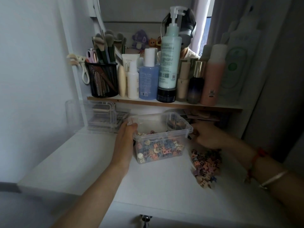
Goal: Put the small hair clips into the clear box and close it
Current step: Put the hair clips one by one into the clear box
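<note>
The clear box stands lidless on the white desk, its bottom covered with many small coloured hair clips. My left hand grips the box's left end, thumb over the rim. My right hand is against the box's right end at the latch handle, its fingers curled; I cannot tell whether it holds clips. A loose pile of small hair clips lies on the desk just right of the box, below my right wrist.
A clear lid-like container sits at the back left under the shelf. The shelf carries a black mesh brush holder, bottles and tubes. A drawer knob shows at the desk's front edge.
</note>
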Demonstrator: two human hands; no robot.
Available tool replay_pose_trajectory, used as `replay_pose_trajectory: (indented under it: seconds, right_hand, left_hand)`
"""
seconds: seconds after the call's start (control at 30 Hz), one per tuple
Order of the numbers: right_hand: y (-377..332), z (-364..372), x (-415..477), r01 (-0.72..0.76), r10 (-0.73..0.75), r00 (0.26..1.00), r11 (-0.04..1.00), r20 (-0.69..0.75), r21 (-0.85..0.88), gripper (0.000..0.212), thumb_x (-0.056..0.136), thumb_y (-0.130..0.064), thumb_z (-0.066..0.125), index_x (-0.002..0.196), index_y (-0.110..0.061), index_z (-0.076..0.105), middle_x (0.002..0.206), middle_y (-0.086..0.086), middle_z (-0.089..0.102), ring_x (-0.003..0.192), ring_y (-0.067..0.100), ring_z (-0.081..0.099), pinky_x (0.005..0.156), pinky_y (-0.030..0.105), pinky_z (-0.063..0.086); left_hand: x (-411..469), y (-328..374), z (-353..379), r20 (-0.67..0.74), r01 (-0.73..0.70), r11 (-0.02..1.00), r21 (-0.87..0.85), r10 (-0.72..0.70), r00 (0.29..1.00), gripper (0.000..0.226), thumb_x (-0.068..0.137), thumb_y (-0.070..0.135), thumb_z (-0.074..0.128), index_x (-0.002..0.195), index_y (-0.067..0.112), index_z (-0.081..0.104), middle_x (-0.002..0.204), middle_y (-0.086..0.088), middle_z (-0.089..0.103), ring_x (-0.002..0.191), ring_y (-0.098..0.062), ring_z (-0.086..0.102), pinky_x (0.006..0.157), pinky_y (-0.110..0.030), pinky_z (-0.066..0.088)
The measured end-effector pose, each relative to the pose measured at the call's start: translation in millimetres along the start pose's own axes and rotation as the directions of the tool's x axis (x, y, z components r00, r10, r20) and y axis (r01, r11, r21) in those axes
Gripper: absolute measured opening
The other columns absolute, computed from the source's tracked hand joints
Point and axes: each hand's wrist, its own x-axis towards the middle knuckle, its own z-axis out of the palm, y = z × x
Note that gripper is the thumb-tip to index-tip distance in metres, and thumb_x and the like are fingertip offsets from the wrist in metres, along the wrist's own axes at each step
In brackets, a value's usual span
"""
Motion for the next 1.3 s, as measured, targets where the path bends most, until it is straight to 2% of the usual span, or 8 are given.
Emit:
replay_pose_trajectory:
  seconds: [0.2,0.5,0.6,0.73,0.93,1.07,1.17,1.3]
  right_hand:
    - [-8,16,15,0.048,-0.047,0.999,0.998,-0.026,0.044,0.033,0.086,-0.003,0.053,0.118,-0.007,0.059,0.122,0.010,0.061,0.114,0.025,0.055,0.101,0.034,0.042]
    - [-12,25,23,-0.031,0.023,0.998,0.989,-0.056,-0.147,0.020,0.085,-0.010,0.053,0.091,-0.013,0.072,0.106,0.005,0.070,0.100,0.021,0.063,0.090,0.030,0.049]
    - [-21,6,23,-0.022,0.050,0.981,0.988,-0.187,0.150,0.021,0.085,0.002,0.052,0.091,-0.004,0.071,0.090,0.004,0.069,0.083,0.012,0.060,0.074,0.012,0.047]
    - [-55,-28,17,0.175,0.060,0.945,0.734,-0.320,0.656,0.016,0.085,0.000,0.057,0.099,-0.001,0.065,0.074,-0.003,0.060,0.066,0.005,0.052,0.053,0.004,0.043]
    - [-39,-26,13,0.046,0.082,0.916,0.950,-0.392,0.308,0.012,0.087,-0.008,0.057,0.090,-0.011,0.068,0.088,0.000,0.064,0.085,0.010,0.055,0.061,0.007,0.040]
    - [-13,-11,-1,-0.117,0.118,0.993,0.982,-0.005,-0.147,0.018,0.084,-0.014,0.059,0.096,-0.011,0.072,0.106,0.005,0.069,0.093,0.016,0.060,0.076,0.022,0.046]
    - [-11,-1,-8,-0.106,0.133,0.982,0.976,0.135,-0.191,0.018,0.082,-0.013,0.062,0.097,-0.009,0.071,0.104,0.004,0.070,0.091,0.014,0.061,0.071,0.019,0.045]
    - [-14,-16,-7,-0.127,0.121,0.991,0.987,-0.056,-0.099,0.016,0.081,-0.005,0.058,0.082,-0.012,0.072,0.089,0.001,0.069,0.076,0.009,0.057,0.065,0.012,0.044]
  left_hand:
    - [-5,9,-8,-0.305,-0.111,0.981,-0.157,0.058,0.951,0.016,0.088,0.015,0.047,0.081,0.020,0.060,0.074,0.004,0.061,0.063,-0.009,0.060,0.047,-0.016,0.046]
    - [-3,11,-14,-0.372,-0.083,0.988,-0.127,0.030,0.928,0.020,0.088,0.016,0.047,0.071,0.021,0.056,0.066,0.004,0.056,0.059,-0.009,0.054,0.051,-0.020,0.043]
    - [-3,10,-13,-0.346,-0.069,0.991,-0.110,0.027,0.938,0.019,0.088,0.018,0.047,0.072,0.022,0.057,0.069,0.005,0.057,0.060,-0.008,0.055,0.052,-0.021,0.044]
    - [-3,9,-10,-0.262,-0.048,0.995,-0.090,0.023,0.965,0.019,0.090,0.020,0.045,0.081,0.023,0.061,0.079,0.004,0.064,0.070,-0.011,0.060,0.050,-0.016,0.046]
    - [-4,9,-8,-0.137,-0.011,0.998,-0.063,0.003,0.991,0.019,0.092,0.019,0.046,0.089,0.027,0.062,0.088,0.006,0.066,0.076,-0.006,0.062,0.050,-0.010,0.047]
    - [-4,8,-6,-0.096,0.005,0.999,-0.045,-0.009,0.995,0.016,0.093,0.021,0.045,0.100,0.019,0.060,0.087,0.005,0.063,0.076,-0.006,0.059,0.049,-0.007,0.044]
    - [-4,8,-4,-0.072,0.000,1.000,-0.020,-0.002,0.997,0.020,0.094,0.022,0.044,0.109,0.020,0.057,0.091,0.008,0.062,0.078,-0.002,0.057,0.048,-0.003,0.042]
    - [-4,8,-3,-0.060,0.005,1.000,-0.002,-0.006,0.998,0.021,0.095,0.024,0.044,0.111,0.021,0.056,0.091,0.011,0.061,0.078,0.001,0.056,0.048,-0.002,0.041]
